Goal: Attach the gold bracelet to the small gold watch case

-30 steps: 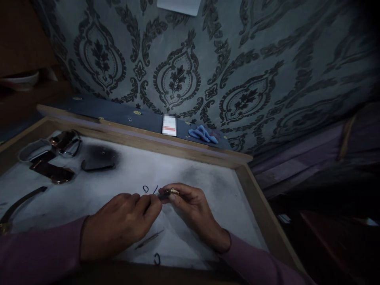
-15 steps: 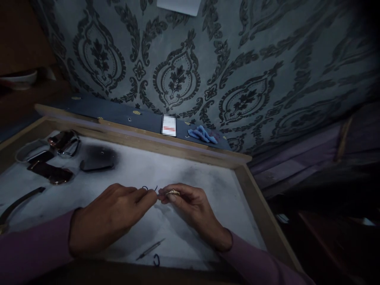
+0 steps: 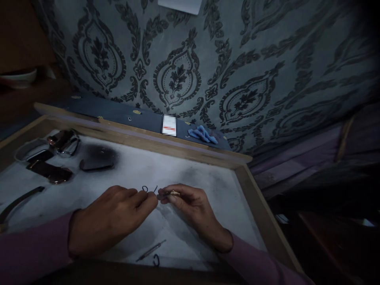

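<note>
My left hand (image 3: 115,217) is closed in a pinch in the middle of the tray, its fingertips nearly meeting those of the other hand. What it pinches is hidden behind the fingers. Between thumb and fingers, my right hand (image 3: 194,209) holds a small ornate gold-coloured piece (image 3: 174,192). A thin dark loop (image 3: 145,189) and a short dark strand (image 3: 155,189) show just beyond my left fingers; whether they are held or lying there I cannot tell. Below the hands lie a slim metal screwdriver (image 3: 151,250) and a small dark curved piece (image 3: 156,260).
A wooden-rimmed tray (image 3: 258,206) with a white base surrounds the work. Sunglasses (image 3: 63,142), brown lens pieces (image 3: 50,171), a dark lens part (image 3: 96,164) and a dark curved arm (image 3: 22,202) lie at left. Behind the rim are a small box (image 3: 169,126) and a blue cloth (image 3: 203,134).
Both hands stay almost in place, still fingertip to fingertip. The gold-coloured piece has turned slightly in my right fingers.
</note>
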`<state>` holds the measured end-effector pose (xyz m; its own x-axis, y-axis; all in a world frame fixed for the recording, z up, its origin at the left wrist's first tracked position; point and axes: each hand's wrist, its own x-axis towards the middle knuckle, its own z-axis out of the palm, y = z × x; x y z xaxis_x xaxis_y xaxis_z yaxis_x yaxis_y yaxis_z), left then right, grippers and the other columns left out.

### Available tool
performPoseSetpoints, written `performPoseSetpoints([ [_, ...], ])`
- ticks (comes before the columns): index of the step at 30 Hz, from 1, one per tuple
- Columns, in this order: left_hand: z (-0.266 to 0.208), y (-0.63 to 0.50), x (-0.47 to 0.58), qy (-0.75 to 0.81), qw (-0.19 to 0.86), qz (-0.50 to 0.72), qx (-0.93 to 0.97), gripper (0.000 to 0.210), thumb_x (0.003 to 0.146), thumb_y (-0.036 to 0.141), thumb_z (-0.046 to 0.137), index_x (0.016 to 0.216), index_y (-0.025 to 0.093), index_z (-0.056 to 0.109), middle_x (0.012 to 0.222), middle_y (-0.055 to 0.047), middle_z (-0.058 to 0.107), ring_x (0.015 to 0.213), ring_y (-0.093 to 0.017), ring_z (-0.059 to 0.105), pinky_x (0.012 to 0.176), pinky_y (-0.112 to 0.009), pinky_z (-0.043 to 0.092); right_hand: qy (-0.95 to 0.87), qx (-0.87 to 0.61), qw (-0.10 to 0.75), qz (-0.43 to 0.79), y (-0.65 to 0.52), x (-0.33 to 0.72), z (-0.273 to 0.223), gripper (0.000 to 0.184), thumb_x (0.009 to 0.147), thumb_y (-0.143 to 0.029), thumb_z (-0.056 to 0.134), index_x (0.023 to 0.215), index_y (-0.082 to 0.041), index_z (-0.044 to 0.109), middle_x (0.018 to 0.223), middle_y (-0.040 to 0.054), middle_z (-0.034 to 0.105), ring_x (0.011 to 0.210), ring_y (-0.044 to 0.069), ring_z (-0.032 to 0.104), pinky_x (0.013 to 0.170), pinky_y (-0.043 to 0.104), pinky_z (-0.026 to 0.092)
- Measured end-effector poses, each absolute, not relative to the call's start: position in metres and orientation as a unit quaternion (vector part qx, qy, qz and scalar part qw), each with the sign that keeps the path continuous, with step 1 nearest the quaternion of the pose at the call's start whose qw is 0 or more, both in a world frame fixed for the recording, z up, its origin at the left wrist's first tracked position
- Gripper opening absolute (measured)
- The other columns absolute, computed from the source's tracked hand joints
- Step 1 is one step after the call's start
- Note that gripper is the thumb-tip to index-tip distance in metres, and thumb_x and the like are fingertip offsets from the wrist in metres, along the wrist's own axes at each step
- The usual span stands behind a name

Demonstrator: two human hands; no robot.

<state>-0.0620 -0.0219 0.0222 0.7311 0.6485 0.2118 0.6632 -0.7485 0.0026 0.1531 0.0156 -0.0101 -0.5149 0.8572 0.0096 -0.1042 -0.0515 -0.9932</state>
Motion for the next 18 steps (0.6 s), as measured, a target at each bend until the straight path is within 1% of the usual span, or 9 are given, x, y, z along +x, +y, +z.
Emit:
performPoseSetpoints([
  [5, 0.0227, -0.022, -0.0615, -0.355, 0.038, -0.093, -0.929, 0.023, 0.081, 0.002, 0.045, 0.098, 0.018, 0.045, 0.071, 0.0, 0.061, 0.055, -0.019, 0.057, 0.049, -0.03, 0.038, -0.586, -0.324, 0.372, 0.643, 0.0156, 0.1529, -0.0094, 0.014, 0.088, -0.021, 0.065, 0.098, -0.023, 0.075, 0.098, 0.0045, 0.076, 0.086, 0.015, 0.071, 0.083, 0.029, 0.057],
  [10, 0.0219, -0.0231, -0.0632, -0.355, 0.031, -0.088, -0.93, 0.026, 0.079, 0.001, 0.047, 0.098, 0.018, 0.047, 0.072, 0.0, 0.061, 0.056, -0.018, 0.058, 0.05, -0.03, 0.038, -0.589, -0.33, 0.373, 0.636, 0.0156, 0.1538, -0.0081, 0.014, 0.087, -0.022, 0.066, 0.097, -0.024, 0.076, 0.095, 0.0029, 0.076, 0.085, 0.013, 0.071, 0.081, 0.026, 0.057],
  [18, 0.0244, -0.0231, -0.0617, -0.359, 0.025, -0.078, -0.93, 0.027, 0.078, 0.001, 0.05, 0.099, 0.017, 0.047, 0.073, 0.001, 0.063, 0.055, -0.02, 0.061, 0.047, -0.032, 0.043, -0.61, -0.334, 0.377, 0.612, 0.0148, 0.1548, -0.0099, 0.015, 0.088, -0.024, 0.065, 0.099, -0.026, 0.075, 0.096, 0.003, 0.076, 0.085, 0.014, 0.071, 0.081, 0.027, 0.056],
])
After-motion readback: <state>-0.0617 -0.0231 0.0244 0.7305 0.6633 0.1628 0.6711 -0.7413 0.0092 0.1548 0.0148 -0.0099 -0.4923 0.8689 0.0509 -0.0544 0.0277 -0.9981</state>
